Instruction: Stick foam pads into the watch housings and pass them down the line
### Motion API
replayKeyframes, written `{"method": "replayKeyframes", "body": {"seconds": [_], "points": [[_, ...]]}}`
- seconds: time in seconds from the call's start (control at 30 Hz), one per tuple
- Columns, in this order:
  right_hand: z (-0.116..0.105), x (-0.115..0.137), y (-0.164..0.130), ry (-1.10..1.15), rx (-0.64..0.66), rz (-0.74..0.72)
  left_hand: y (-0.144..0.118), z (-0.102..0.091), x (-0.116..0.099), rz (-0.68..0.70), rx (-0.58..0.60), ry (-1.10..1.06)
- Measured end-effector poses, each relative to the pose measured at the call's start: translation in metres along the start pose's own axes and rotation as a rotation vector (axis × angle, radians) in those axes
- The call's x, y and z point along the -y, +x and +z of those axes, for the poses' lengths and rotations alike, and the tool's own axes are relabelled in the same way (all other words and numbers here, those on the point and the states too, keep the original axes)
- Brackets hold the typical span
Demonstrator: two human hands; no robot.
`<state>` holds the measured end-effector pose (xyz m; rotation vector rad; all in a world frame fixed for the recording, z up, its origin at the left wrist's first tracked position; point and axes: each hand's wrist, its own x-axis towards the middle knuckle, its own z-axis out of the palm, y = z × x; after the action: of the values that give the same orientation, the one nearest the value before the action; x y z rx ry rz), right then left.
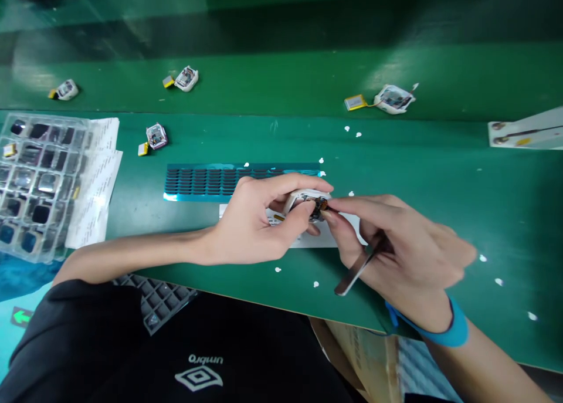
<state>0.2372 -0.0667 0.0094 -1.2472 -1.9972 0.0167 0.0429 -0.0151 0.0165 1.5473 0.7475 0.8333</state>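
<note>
pinching a small white casing (303, 199) between both hands, tweezers (358, 268) tucked in right.

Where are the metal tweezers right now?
In the head view, the tweezers are tucked in the right hand, low and right of centre, beside the small white gadget the left hand holds.

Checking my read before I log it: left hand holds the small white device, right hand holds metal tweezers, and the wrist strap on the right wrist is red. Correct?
Not quite. The head view shows the wrist strap is blue, not red. The left hand does hold the small white device, and the right hand does hold the metal tweezers.
</note>
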Motion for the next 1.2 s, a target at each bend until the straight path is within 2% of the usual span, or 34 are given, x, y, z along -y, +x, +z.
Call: {"method": "replayKeyframes", "body": {"seconds": [0.17, 0.27, 0.4, 0.53, 0.63, 0.7, 0.83, 0.9, 1.03, 1.2], "points": [[0.0, 0.001, -0.001, -0.022, 0.093, -0.009, -0.005, -0.003, 0.009, 0.343, -0.103, 0.511], [0.003, -0.002, 0.0, 0.031, 0.104, 0.014, -0.005, -0.005, 0.014, 0.416, -0.117, 0.579], [0.004, -0.007, 0.001, 0.112, 0.077, 0.081, -0.002, -0.009, 0.011, 0.37, -0.099, 0.563], [0.004, -0.006, 0.002, 0.061, 0.093, 0.067, 0.003, -0.016, 0.004, 0.264, 0.059, 0.639], [0.003, -0.005, 0.0, 0.016, 0.044, 0.055, 0.006, -0.019, -0.001, 0.198, 0.117, 0.579], [0.001, -0.005, -0.002, 0.002, 0.027, 0.052, 0.008, -0.018, -0.002, 0.127, 0.131, 0.461], [-0.003, -0.006, -0.004, -0.07, 0.029, -0.006, 0.008, -0.012, -0.001, -0.126, 0.146, 0.088], [-0.003, -0.006, -0.005, -0.116, 0.004, -0.046, 0.008, -0.009, 0.0, -0.18, 0.136, -0.017], [0.003, -0.01, -0.007, -0.169, -0.043, -0.085, 0.008, -0.008, -0.001, -0.239, 0.126, -0.07], [0.011, -0.018, -0.004, -0.307, -0.111, 0.019, 0.009, -0.011, 0.0, -0.239, 0.099, -0.043]]}}
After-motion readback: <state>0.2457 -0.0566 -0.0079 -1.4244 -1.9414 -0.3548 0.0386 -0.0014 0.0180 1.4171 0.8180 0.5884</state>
